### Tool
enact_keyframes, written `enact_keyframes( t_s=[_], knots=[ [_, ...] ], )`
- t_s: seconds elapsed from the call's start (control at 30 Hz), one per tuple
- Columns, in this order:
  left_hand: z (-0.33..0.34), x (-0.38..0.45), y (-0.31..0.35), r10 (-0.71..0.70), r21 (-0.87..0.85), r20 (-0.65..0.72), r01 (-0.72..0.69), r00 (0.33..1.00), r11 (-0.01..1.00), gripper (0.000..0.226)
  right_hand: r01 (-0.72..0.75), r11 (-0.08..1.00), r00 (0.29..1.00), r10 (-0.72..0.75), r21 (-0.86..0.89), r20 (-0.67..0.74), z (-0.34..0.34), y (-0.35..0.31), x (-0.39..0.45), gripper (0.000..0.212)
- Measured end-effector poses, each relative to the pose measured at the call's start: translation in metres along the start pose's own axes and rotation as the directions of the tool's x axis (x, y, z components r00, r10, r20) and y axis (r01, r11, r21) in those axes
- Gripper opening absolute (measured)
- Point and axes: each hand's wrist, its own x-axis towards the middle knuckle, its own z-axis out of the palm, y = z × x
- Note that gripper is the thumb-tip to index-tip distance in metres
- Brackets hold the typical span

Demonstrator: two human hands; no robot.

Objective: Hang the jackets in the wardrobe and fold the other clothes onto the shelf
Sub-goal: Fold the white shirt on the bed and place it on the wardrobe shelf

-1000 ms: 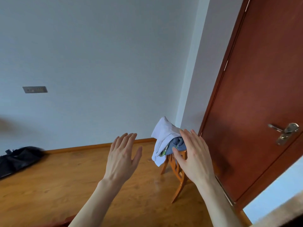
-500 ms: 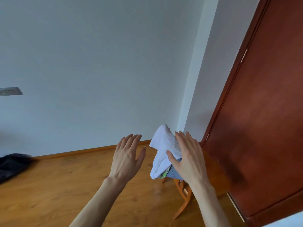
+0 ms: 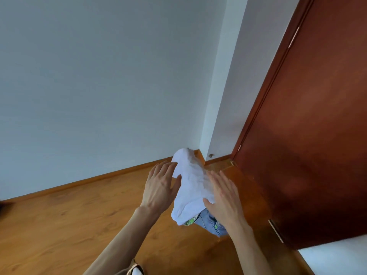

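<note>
The pile of clothes lies straight ahead of the person in the room corner beside the brown door (image 3: pixel 309 135), with a white garment (image 3: pixel 191 185) draped over the top and blue denim (image 3: pixel 208 221) and a green-patterned piece (image 3: pixel 191 221) showing beneath. The white garment's long axis runs away from the person, between the two hands. The left hand (image 3: pixel 160 187) and right hand (image 3: pixel 223 197) flank it, fingers straight and together, holding nothing; both look about equally near, so a two-handed lift seems likely.
</note>
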Motion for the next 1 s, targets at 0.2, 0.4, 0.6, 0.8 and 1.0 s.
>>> enact_keyframes(
  t_s=[0.2,0.4,0.6,0.8,1.0],
  knots=[
    [0.036,0.037,-0.036,0.077,-0.038,0.155,-0.072,0.985,0.997,0.044,-0.099,0.994,0.985,0.103,-0.033,0.138,0.058,-0.010,0.028,0.087],
    [0.061,0.066,-0.080,0.171,-0.102,0.306,-0.147,0.936,0.984,0.049,-0.241,0.969,0.969,0.244,-0.061,0.039,0.082,-0.036,0.051,0.072],
    [0.074,0.083,-0.104,0.265,-0.168,0.399,-0.214,0.878,0.962,0.049,-0.226,0.974,0.973,0.227,0.022,-0.045,0.078,-0.041,0.047,0.048],
    [0.065,0.104,-0.105,0.348,-0.263,0.475,-0.247,0.808,0.933,0.058,-0.334,0.912,0.874,0.395,0.239,-0.283,0.044,-0.059,0.057,0.068],
    [0.034,0.131,-0.073,0.434,-0.429,0.544,-0.207,0.718,0.879,0.094,-0.277,0.838,0.680,0.517,0.471,-0.521,-0.040,-0.077,0.119,0.036]
  ],
)
